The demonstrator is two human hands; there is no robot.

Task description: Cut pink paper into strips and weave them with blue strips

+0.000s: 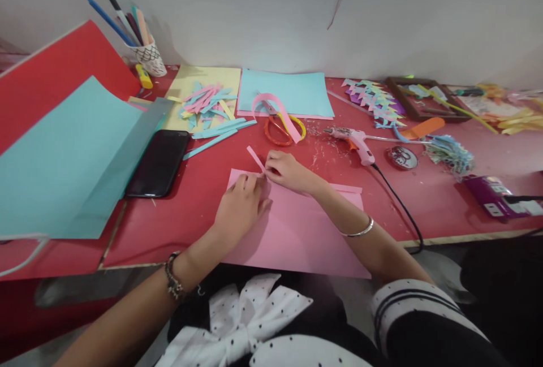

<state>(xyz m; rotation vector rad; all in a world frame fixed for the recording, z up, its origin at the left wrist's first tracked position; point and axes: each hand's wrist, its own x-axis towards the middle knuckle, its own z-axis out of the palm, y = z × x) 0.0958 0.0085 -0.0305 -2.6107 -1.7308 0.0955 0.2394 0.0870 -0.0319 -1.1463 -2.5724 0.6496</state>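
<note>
Pinching right hand (289,170): fingertips clamped on pink strip (255,159), at far edge of pink sheet (299,228).
Pressing left hand (238,204): fingers on pink sheet, thumb apart.
Black phone (158,163): left of sheet.

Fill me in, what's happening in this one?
A person's left hand rests on a pink sheet on the red table. Their right hand appears to pinch a narrow pink strip at the sheet's far edge; whether it is joined there is hidden. Scissors and a pink glue gun lie beyond, unheld.
</note>
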